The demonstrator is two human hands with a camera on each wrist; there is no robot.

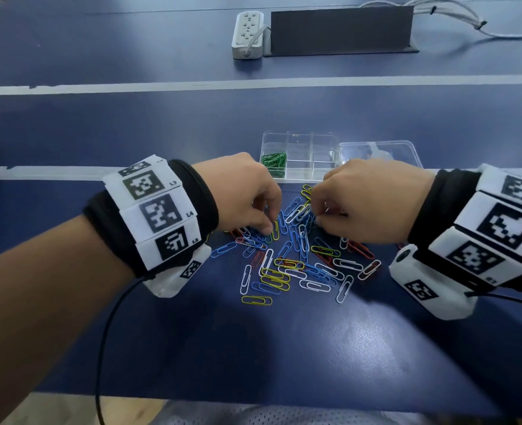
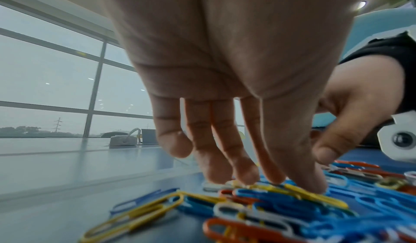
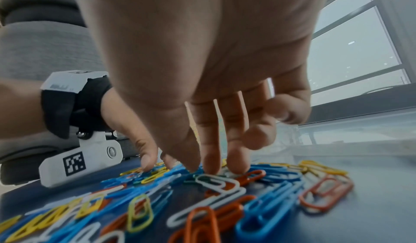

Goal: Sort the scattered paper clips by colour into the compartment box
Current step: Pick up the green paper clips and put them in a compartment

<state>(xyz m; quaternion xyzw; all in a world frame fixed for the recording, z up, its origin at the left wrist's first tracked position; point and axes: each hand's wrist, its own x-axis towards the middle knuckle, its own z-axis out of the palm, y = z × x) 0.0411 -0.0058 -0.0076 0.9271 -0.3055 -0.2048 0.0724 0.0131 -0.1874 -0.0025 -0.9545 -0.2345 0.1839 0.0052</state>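
Observation:
Loose paper clips (image 1: 296,256) in blue, white, yellow and red lie in a heap on the blue table. The clear compartment box (image 1: 324,139) stands behind the heap; green clips (image 1: 273,162) fill its near left compartment. My left hand (image 1: 268,223) reaches down onto the heap's left edge. In the left wrist view its straight fingers (image 2: 245,175) touch the clips and the thumb presses a yellow clip (image 2: 315,198). My right hand (image 1: 321,213) is lowered onto the heap's far side. Its fingertips (image 3: 211,166) touch clips beside a dark green clip (image 3: 191,178). Neither hand lifts a clip.
The box's clear lid (image 1: 382,151) lies open to the right of the box. A white power strip (image 1: 247,33) and a dark panel (image 1: 339,29) stand at the far side of the table. A black cable (image 1: 106,332) hangs from my left wrist.

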